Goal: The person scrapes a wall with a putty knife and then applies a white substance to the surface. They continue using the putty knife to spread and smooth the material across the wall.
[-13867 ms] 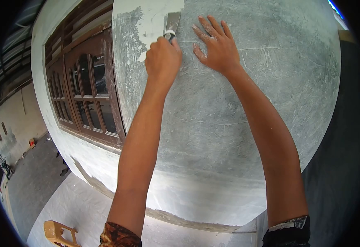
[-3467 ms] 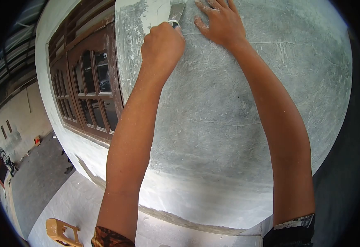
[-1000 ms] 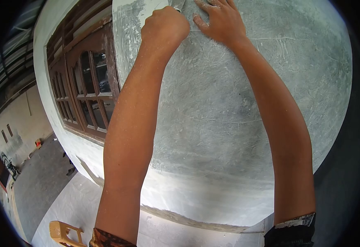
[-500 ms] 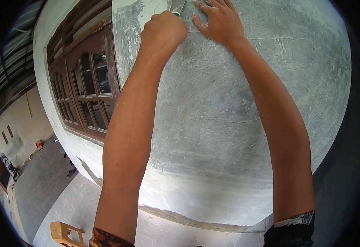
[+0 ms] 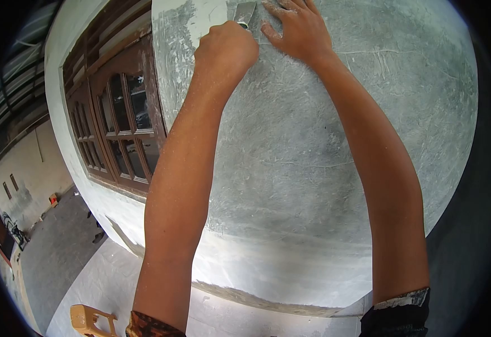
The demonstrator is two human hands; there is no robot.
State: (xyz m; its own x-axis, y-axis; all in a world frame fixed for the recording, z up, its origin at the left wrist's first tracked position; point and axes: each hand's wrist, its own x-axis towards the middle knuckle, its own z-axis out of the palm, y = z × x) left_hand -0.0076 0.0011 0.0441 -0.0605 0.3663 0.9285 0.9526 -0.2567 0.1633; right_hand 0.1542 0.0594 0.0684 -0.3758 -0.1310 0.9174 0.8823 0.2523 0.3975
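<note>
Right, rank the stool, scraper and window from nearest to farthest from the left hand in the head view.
1. Scraper: gripped in the left hand, blade upward.
2. Window: left of that hand.
3. Stool: far below, at bottom left.

The scraper (image 5: 244,12) in your left hand (image 5: 227,48) has a smooth metal blade with a little shine, while the wall (image 5: 290,123) looks rough, scratchy and dull in the middle and smoother down low. The window frame (image 5: 156,84) is worn wood around shiny glass panes (image 5: 139,104). Your sleeves (image 5: 153,324) are dull cloth, and the stool (image 5: 79,320) looks like smooth plastic.
</note>
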